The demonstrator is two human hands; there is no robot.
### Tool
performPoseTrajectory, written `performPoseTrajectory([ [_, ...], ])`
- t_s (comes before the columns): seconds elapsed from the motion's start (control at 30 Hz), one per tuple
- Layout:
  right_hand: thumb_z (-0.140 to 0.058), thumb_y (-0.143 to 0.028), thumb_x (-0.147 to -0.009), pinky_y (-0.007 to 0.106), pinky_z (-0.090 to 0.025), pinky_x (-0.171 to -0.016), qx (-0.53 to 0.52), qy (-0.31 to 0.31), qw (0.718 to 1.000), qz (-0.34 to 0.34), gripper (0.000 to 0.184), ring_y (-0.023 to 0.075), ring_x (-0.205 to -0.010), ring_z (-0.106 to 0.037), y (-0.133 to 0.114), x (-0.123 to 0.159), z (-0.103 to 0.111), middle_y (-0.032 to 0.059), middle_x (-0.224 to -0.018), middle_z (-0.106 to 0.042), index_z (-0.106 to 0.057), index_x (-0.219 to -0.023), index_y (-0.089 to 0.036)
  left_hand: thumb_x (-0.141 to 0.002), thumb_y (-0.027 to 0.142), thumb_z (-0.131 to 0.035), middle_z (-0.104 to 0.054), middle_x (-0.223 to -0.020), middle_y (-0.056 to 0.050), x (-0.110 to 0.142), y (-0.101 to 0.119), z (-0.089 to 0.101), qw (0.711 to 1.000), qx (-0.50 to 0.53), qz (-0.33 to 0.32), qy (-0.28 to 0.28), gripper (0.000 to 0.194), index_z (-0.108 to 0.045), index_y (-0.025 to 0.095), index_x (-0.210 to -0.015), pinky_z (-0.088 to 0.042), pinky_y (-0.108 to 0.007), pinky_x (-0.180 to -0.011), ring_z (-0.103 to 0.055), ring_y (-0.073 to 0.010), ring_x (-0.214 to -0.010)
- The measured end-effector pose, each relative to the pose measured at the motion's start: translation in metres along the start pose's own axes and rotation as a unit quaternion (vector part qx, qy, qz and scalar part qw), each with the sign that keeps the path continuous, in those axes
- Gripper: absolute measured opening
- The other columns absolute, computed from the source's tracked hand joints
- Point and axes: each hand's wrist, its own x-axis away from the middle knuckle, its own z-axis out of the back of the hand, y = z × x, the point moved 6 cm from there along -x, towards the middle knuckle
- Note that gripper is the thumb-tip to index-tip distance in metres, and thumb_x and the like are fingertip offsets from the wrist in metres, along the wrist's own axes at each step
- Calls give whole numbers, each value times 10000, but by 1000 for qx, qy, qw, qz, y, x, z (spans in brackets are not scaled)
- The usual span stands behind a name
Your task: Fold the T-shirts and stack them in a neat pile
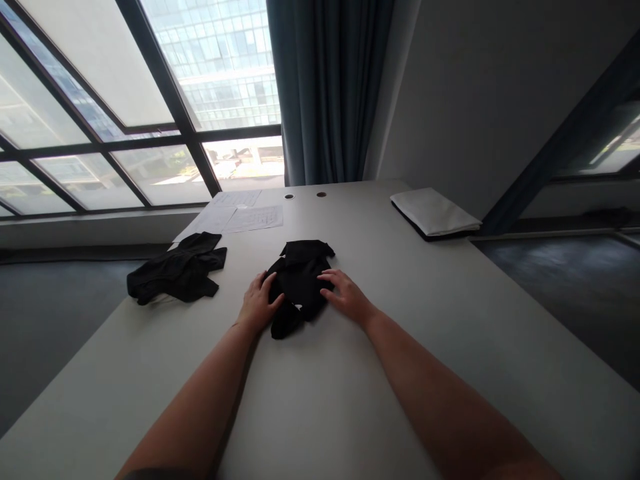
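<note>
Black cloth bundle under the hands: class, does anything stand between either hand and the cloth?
Nothing visible does: the left hand and right hand both rest directly on the black cloth bundle.

- This looks like an office or meeting room high in a modern building
- Tall, slanted glazing [100, 133] fills one side, with a glass office block [225, 67] right outside
- A long white conference table [320, 413] runs toward the window
- Two round cable ports [289, 197] are set into its surface
- Printed papers [235, 215] lie on it
- A heavy blue-grey curtain [325, 87] hangs at the glass
</note>
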Motion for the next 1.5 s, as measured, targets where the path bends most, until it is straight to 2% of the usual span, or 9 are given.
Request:
performPoseTrajectory([
  [0.1,-723,-409,-908,511,-334,-1245,41,-75,996,36,551,292,-1434,-485,-19,3,-14,133,-1523,-528,-630,-1425,-242,-924,418,-664,-501,-1558,-181,-4,-3,1,1000,13,15,24,689,-456,217,-1550,-386,-552,-1201,-460,-356,-1462],
  [0.23,-783,-444,-878,599,-178,-1287,89,-95,988,82,628,326,-1513,-389,-47,8,-23,132,-1603,-455,-609,-1458,-277,-916,365,-664,-663,-1355,-133,-8,0,6,998,58,-4,28,586,-529,230,-1470,-470,-493,-1115,-617,-317,-1274],
  [0.37,-827,-386,-836,607,-224,-1265,67,-121,984,111,526,319,-1428,-502,-60,10,-36,121,-1463,-607,-689,-1331,-272,-901,290,-641,-748,-1147,-64,-12,-4,11,994,111,12,22,415,-645,253,-1314,-524,-404,-1022,-698,-254,-1098],
  [0.57,-662,-172,-882,422,-484,-1086,-4,-57,997,59,135,220,-1084,-678,-40,4,-24,67,-1114,-744,-742,-970,-236,-897,307,-631,-741,-967,-37,-10,-4,10,996,70,49,29,168,-718,267,-1036,-533,-348,-852,-701,-234,-917],
  [0.77,-605,-332,-912,368,-534,-926,-16,56,996,-62,152,224,-961,-668,2,0,18,54,-952,-739,-719,-903,-230,-947,339,-576,-733,-933,-47,-7,-7,11,995,31,85,36,119,-661,264,-913,-466,-330,-735,-674,-233,-845],
  [0.93,-596,-449,-909,340,-543,-826,-42,111,986,-113,263,206,-838,-659,23,3,30,49,-935,-746,-722,-909,-219,-951,357,-573,-729,-897,-28,-7,-11,15,994,39,91,42,130,-663,267,-923,-462,-330,-712,-667,-224,-797],
  [1.13,-599,-437,-910,319,-536,-773,-53,171,978,-107,271,204,-838,-648,28,7,36,63,-991,-744,-733,-961,-207,-947,404,-603,-716,-1033,-35,-4,8,21,992,122,-11,39,183,-688,255,-1011,-532,-333,-765,-660,-182,-763],
  [1.33,-659,-453,-856,344,-537,-796,-134,183,964,-136,277,215,-805,-672,38,8,34,55,-902,-762,-754,-935,-205,-879,440,-750,-679,-1317,-82,8,49,18,973,70,-217,-24,400,-701,282,-1243,-464,-490,-1105,-600,-306,-1251],
  [1.5,-740,-533,-784,348,-534,-748,-203,195,940,-191,351,224,-743,-677,50,7,33,52,-786,-756,-764,-879,-196,-914,394,-716,-711,-1289,-76,11,57,7,965,55,-243,-81,253,-701,265,-1132,-466,-469,-1081,-656,-290,-1201],
])
